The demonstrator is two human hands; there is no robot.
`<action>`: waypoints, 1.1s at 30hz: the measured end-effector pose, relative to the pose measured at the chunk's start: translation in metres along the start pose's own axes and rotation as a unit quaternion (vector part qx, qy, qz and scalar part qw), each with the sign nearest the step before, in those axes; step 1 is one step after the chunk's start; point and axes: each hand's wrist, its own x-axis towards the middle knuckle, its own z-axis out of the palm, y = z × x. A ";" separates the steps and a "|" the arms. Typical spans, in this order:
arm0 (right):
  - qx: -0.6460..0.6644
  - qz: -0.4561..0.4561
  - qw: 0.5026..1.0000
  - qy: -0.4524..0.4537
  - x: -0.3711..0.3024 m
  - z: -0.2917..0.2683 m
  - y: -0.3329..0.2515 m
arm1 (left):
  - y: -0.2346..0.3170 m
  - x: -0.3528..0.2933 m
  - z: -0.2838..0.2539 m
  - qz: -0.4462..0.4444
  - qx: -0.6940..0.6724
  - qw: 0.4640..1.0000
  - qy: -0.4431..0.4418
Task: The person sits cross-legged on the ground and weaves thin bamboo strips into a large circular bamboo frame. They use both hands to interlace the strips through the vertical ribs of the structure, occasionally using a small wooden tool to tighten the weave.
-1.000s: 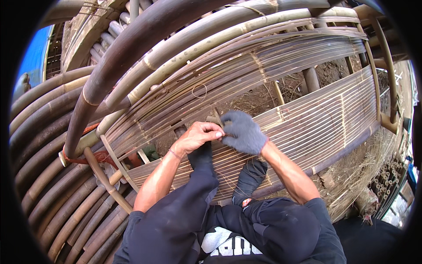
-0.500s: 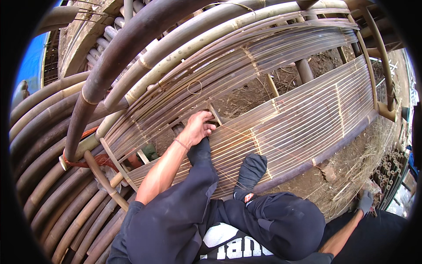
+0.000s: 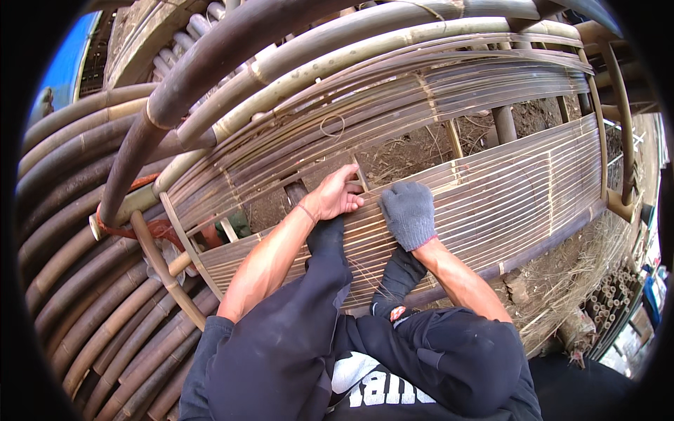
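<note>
My bare left hand (image 3: 337, 195) lies at the edge of the slatted bamboo panel (image 3: 491, 189), beside a short cross strip. Its fingers are bent together; what they pinch is hidden. Close to its right, my right hand (image 3: 407, 214) in a grey knitted glove is closed, knuckles up, over the panel's inner edge. A thin cord shows faintly between the two hands, running to the glove. The panel is made of many narrow parallel slats, tied across by pale bindings. My left leg and dark-covered right foot rest on it, below the hands.
Thick bamboo poles (image 3: 309, 74) frame the far side, with a second band of slats (image 3: 491, 83) inside them. Curved dark poles (image 3: 77, 231) are stacked at left. Between the slat bands, bare soil shows. Cut bamboo ends (image 3: 609, 298) and dry straw lie at right.
My gloved right hand has come in from the far lower right to beside my left hand. The cord stretched across the slats has slackened. My left hand stays at the same panel edge.
</note>
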 end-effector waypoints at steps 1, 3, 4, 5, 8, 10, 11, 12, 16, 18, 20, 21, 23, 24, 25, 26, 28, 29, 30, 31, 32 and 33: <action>-0.031 -0.020 0.999 -0.024 0.003 0.001 -0.001 | -0.001 0.000 0.000 0.008 0.004 1.000 -0.003; -0.049 -0.013 0.998 -0.033 0.008 0.005 -0.004 | -0.003 -0.001 0.001 0.022 0.002 1.000 -0.001; -0.057 -0.007 0.997 -0.060 0.010 0.007 -0.006 | -0.003 -0.003 0.001 0.025 0.003 1.000 0.003; -0.031 0.041 0.996 -0.073 0.012 0.008 -0.007 | -0.003 -0.006 0.002 0.021 0.012 1.000 0.016; 0.090 0.152 0.971 -0.159 0.020 0.008 -0.004 | -0.003 -0.017 0.005 0.043 0.131 0.988 0.076; 0.198 0.219 0.929 -0.223 0.022 0.003 0.005 | -0.004 -0.025 0.007 0.098 0.323 0.931 0.140; 0.228 0.195 0.913 -0.276 0.022 -0.001 0.009 | -0.005 -0.028 0.008 0.172 0.391 0.891 0.157; 0.257 0.176 0.901 -0.301 0.021 -0.006 0.013 | -0.005 -0.030 0.009 0.168 0.385 0.896 0.140; 0.311 0.058 0.908 -0.275 0.025 -0.040 0.012 | -0.006 -0.029 0.015 0.086 0.345 0.931 0.085; 0.245 -0.032 0.953 -0.176 0.037 -0.064 0.011 | -0.006 -0.028 0.020 0.059 0.341 0.935 0.075; 0.557 0.144 0.814 -0.086 0.047 -0.089 0.010 | -0.004 -0.027 0.024 0.054 0.367 0.925 0.086; 0.699 0.137 0.699 -0.066 0.056 -0.098 0.015 | -0.003 -0.026 0.026 0.046 0.380 0.919 0.092; 0.816 0.184 0.547 -0.037 0.066 -0.109 0.029 | -0.001 -0.026 0.029 0.034 0.437 0.892 0.107; 0.660 0.209 0.706 -0.146 0.065 -0.107 0.035 | 0.001 -0.026 0.029 0.032 0.480 0.869 0.116; 0.463 0.245 0.822 -0.222 0.061 -0.102 0.038 | 0.002 -0.026 0.029 0.032 0.516 0.848 0.118; 0.263 0.241 0.897 -0.263 0.057 -0.096 0.042 | 0.004 -0.025 0.029 0.051 0.555 0.821 0.121; -0.026 0.074 0.946 -0.316 0.025 -0.073 0.030 | 0.006 -0.023 0.025 0.087 0.616 0.774 0.119; 0.002 0.054 0.942 -0.331 0.009 -0.062 0.021 | 0.005 -0.022 0.023 0.095 0.609 0.780 0.109; 0.005 0.067 0.919 -0.387 -0.006 -0.055 0.011 | 0.004 -0.021 0.021 0.096 0.601 0.787 0.103; 0.065 0.005 0.939 -0.337 -0.018 -0.048 -0.003 | 0.003 -0.020 0.018 0.099 0.592 0.794 0.099; 0.073 -0.025 0.937 -0.340 -0.022 -0.039 -0.019 | 0.001 -0.019 0.016 0.104 0.576 0.805 0.100; 0.145 -0.046 0.944 -0.294 -0.025 -0.031 -0.030 | -0.001 -0.019 0.015 0.138 0.609 0.775 0.102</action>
